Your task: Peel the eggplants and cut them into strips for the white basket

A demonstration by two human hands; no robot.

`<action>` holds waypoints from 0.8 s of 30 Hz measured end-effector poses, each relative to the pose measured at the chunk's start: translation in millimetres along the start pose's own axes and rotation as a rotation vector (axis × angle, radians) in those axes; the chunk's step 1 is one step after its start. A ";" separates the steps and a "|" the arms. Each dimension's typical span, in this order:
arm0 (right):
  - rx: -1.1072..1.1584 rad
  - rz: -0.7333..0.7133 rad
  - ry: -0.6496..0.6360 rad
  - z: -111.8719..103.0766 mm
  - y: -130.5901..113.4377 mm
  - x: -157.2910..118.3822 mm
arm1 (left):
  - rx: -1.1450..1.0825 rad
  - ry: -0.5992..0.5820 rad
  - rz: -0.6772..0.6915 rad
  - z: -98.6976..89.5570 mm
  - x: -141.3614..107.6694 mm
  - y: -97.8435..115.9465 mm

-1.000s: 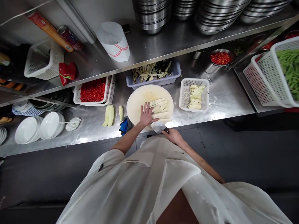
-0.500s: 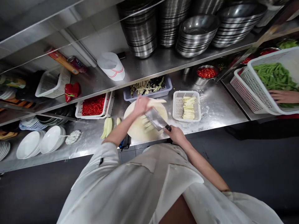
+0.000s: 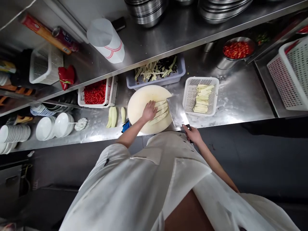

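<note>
A round, pale cutting board [image 3: 137, 102] lies on the steel counter, with long pale slices of peeled eggplant [image 3: 161, 113] fanned across it. My left hand [image 3: 149, 111] rests flat on the left ends of these slices, fingers stretched out. In my right hand [image 3: 193, 134] is the dark handle of a cleaver [image 3: 177, 111]. Its broad blade is at the board's right edge, just right of the slices. Two pale peeled pieces, a larger eggplant piece [image 3: 112, 117] and a smaller piece [image 3: 123, 115], lie left of the board.
A white basket [image 3: 216, 93] with cut pale strips stands right of the board. Behind it sits a bluish tub [image 3: 181, 71] of peelings. A basket of red chillies [image 3: 95, 93] stands at left. The steel shelf [image 3: 149, 48] overhangs the counter's back.
The view has shifted closer and lower. My left hand has come down flat onto the slices from the board's far side. The cleaver has moved right, off the slices to the board's edge.
</note>
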State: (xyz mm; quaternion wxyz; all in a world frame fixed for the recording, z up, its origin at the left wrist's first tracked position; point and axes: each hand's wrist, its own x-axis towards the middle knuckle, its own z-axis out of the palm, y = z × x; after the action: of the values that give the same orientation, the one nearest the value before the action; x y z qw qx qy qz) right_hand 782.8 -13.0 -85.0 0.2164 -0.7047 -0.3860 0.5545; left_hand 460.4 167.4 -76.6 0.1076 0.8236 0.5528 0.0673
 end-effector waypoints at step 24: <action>-0.227 0.084 0.011 33.5 -23.4 46.2 | -0.016 0.044 -0.069 48.5 -25.1 22.2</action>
State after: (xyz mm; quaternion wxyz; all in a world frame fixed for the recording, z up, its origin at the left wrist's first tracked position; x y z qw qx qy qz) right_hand 747.9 33.3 -106.0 0.1138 -0.7432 -0.4150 0.5123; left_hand 481.9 131.0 -117.8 0.1043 0.8014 0.5826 0.0861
